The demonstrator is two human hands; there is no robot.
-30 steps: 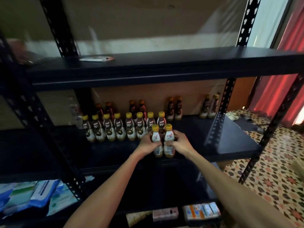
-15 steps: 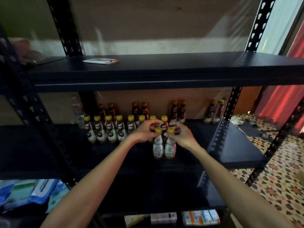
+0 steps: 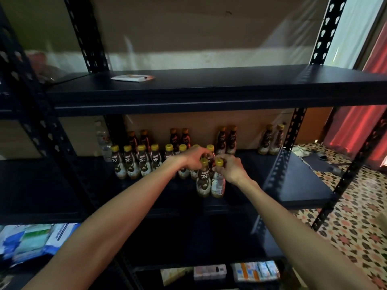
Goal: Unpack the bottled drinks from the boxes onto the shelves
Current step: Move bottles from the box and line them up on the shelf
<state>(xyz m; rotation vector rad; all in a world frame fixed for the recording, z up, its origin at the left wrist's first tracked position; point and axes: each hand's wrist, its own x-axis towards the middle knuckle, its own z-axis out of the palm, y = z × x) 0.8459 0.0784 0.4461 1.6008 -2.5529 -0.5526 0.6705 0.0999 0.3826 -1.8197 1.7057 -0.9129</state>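
Hands have risen from bottle bodies to caps. Left hand curls over the yellow-capped brown plastic bottle; right hand pinches the cap of the pale-labelled neighbour bottle. Both stand upright on the black metal shelf, before a row of matching bottles.

I see my left hand curled over the yellow cap of the left front bottle. My right hand pinches the cap of the right front bottle. Both bottles stand upright and touching, towards the front of the black middle shelf. Behind them runs a row of bottles, and further back I see pairs of darker bottles against the wall. A flat white packet lies on the upper shelf.
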